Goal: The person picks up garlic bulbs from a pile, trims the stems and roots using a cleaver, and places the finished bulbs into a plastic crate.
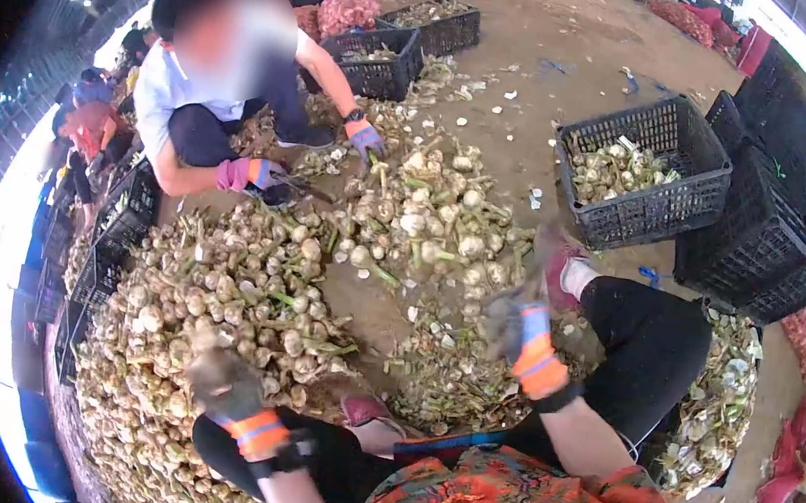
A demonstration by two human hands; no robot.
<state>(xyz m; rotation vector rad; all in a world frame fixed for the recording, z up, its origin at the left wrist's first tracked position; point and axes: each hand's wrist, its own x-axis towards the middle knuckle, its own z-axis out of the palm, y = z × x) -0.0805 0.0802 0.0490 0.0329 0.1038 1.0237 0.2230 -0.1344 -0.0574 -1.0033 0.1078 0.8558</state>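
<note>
My left hand (231, 395), in a grey and orange work glove, is over the near side of a large heap of garlic bulbs (222, 291). Motion smears its fingers; a pale blurred shape at their tips could be a bulb. Above a litter of cut garlic stalks (448, 379), near my right shoe, is my right hand (521, 343) in a similar glove. Its fingers are blurred too, and whether it holds anything cannot be made out. More bulbs with green stems (436, 221) lie spread ahead of it.
A co-worker (214, 84) squats opposite, gloved hands at the garlic. To the right stands a black crate (644, 203) partly filled with bulbs, beside stacked black crates (759, 230). A crate of trimmings (716, 402) is by my right leg. Crates (122, 212) line the heap's left.
</note>
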